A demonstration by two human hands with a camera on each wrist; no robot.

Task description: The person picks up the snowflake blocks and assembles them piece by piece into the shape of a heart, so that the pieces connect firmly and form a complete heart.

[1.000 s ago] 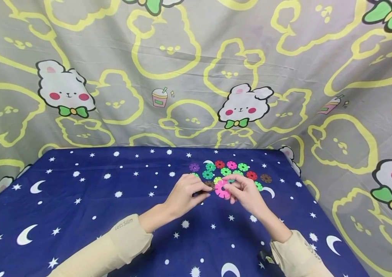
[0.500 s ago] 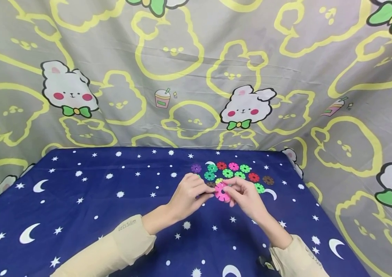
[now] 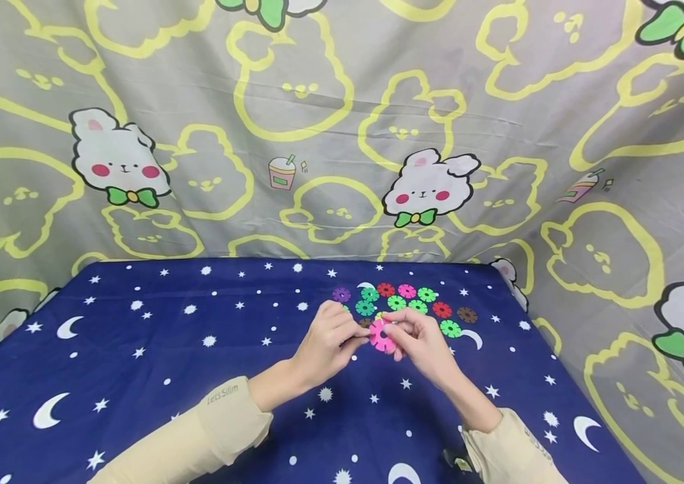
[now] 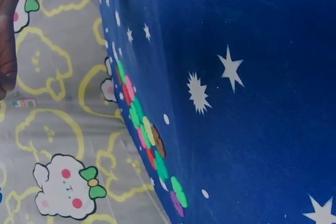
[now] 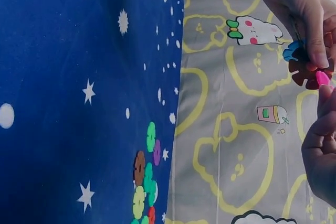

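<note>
In the head view, my right hand (image 3: 420, 344) pinches a pink notched disc (image 3: 381, 337) between thumb and fingers. My left hand (image 3: 325, 341) is curled at the disc's left edge, fingertips right against it. The right wrist view shows more: there the left hand (image 5: 310, 17) grips a brown notched disc (image 5: 302, 73) and a blue one (image 5: 292, 51), its thumb pressing on the brown face. Below it, the right hand (image 5: 323, 148) brings the pink disc (image 5: 323, 78) to the brown disc's edge. The left hand's fingers hide these discs in the head view.
Several flat notched discs lie past the hands, among them purple (image 3: 341, 294), red (image 3: 441, 310), green (image 3: 451, 328) and brown (image 3: 467, 314). They rest on a dark blue star-patterned tablecloth (image 3: 197, 376). A grey printed curtain (image 3: 318, 148) closes off the far side.
My right hand has shifted slightly left with the pink disc, closer in against the left fingertips. The discs on the table have not moved.
</note>
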